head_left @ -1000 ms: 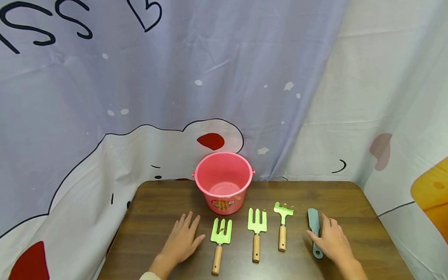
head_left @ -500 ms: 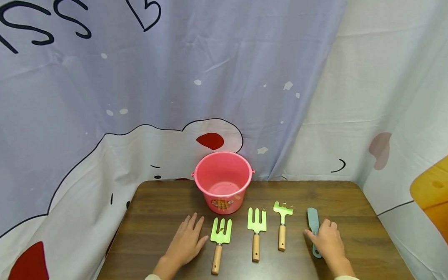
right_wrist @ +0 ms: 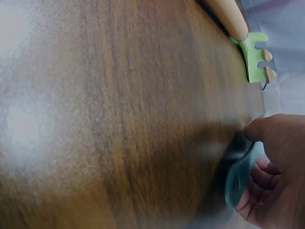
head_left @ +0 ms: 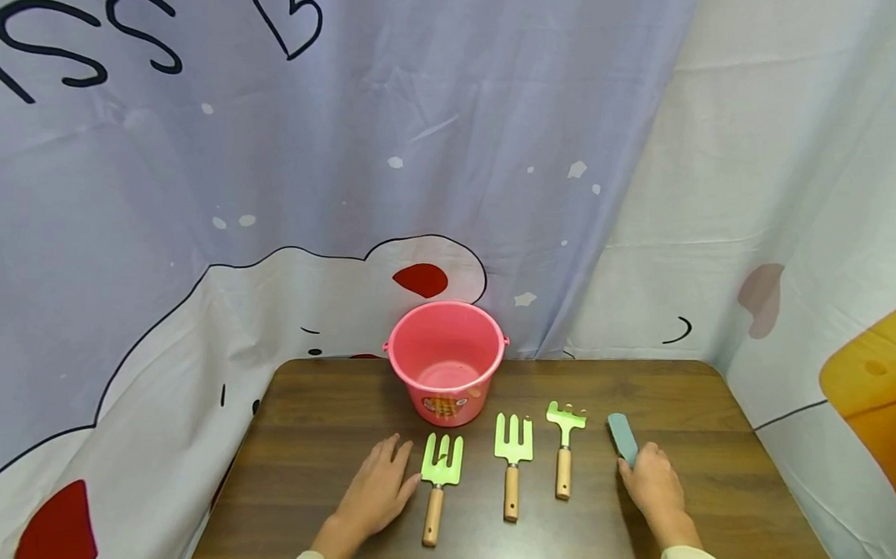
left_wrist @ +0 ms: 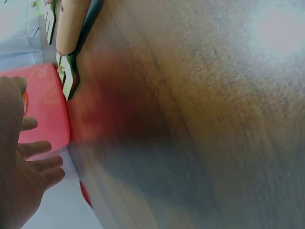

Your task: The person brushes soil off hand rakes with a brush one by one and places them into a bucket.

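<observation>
In the head view my right hand [head_left: 654, 489] grips a grey-blue flat tool [head_left: 622, 437] with a broad end, its far end tilted left. The right wrist view shows its holed handle end [right_wrist: 235, 186] coming out beneath my curled fingers; its exact kind is unclear. My left hand [head_left: 375, 486] holds nothing, fingers spread over the table just left of a green hand fork [head_left: 442, 463] with a wooden handle. To the right of that lie a second green hand fork [head_left: 514, 441] and a small green hand rake [head_left: 565, 426], both wooden-handled.
A pink bucket [head_left: 480, 400] stands upright at the back of the wooden table [head_left: 322, 407], behind the first fork. A printed curtain [head_left: 362, 184] hangs directly behind the table and along its sides.
My right hand has closed on the flat tool, which has turned, its far end swinging slightly left. My left hand has shifted a little right, towards the nearest fork.
</observation>
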Available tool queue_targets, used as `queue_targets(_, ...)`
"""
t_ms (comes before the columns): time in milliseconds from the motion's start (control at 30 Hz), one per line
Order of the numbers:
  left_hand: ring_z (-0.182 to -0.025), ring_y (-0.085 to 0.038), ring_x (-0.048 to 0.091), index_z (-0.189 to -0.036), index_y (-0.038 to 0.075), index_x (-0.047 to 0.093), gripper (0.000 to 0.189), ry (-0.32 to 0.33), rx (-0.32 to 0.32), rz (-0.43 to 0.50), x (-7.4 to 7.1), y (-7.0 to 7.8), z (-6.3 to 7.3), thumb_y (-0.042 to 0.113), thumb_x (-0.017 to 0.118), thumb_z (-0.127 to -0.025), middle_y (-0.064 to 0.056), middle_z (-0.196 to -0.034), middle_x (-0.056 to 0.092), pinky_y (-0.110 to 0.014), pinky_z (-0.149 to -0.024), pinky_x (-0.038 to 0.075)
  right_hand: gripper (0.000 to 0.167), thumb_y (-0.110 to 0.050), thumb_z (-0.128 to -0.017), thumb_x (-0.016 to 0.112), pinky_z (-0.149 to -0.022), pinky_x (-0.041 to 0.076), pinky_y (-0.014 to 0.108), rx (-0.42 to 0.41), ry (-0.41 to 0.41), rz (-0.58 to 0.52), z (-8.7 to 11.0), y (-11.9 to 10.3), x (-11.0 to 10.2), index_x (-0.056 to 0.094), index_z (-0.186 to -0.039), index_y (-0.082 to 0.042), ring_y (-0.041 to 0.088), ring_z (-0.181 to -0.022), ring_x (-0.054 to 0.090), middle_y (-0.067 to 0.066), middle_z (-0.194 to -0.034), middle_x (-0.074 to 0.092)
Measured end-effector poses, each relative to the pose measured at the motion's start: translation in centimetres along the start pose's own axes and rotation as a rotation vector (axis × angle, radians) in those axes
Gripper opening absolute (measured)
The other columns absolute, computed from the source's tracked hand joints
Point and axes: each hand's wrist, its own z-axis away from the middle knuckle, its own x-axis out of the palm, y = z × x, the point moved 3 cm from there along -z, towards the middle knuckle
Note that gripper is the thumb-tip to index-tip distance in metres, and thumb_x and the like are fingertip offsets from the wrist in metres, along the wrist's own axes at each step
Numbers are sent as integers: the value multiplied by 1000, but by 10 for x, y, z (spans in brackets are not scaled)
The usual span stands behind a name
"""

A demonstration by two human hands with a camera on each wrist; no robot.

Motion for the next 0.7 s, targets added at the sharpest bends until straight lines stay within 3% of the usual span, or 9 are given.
queue_targets(167, -128, -41, 56, -140, 3, 57, 55, 15, 5, -22, 3, 2, 3, 40, 65, -100, -26, -139, 56, -55, -97, 55, 38, -14, -93, 65, -73, 52, 67, -44, 73, -3, 1, -1, 1, 46, -97, 19, 59, -82, 61, 36, -86, 55)
queue_targets(467, -128, -40, 56, -140, 3, 56, 56, 20, -20, -25, -3, 0, 2, 42, 64, -101, -25, -139, 55, -53, -98, 56, 27, -6, -92, 67, -71, 51, 67, -123, 176, -46, 4, -2, 0, 49, -91, 14, 55, -82, 59, 33, -86, 53)
queue_targets(700, -112, -37, 58, -137, 1, 60, 54, 45, -63, -10, -6, 3, 0, 40, 66, -100, -23, -126, 58, -51, -91, 56, 26, -6, -94, 67, -74, 52, 66, -158, 208, -98, 5, -5, -4, 55, -99, 17, 51, -84, 60, 33, -89, 56)
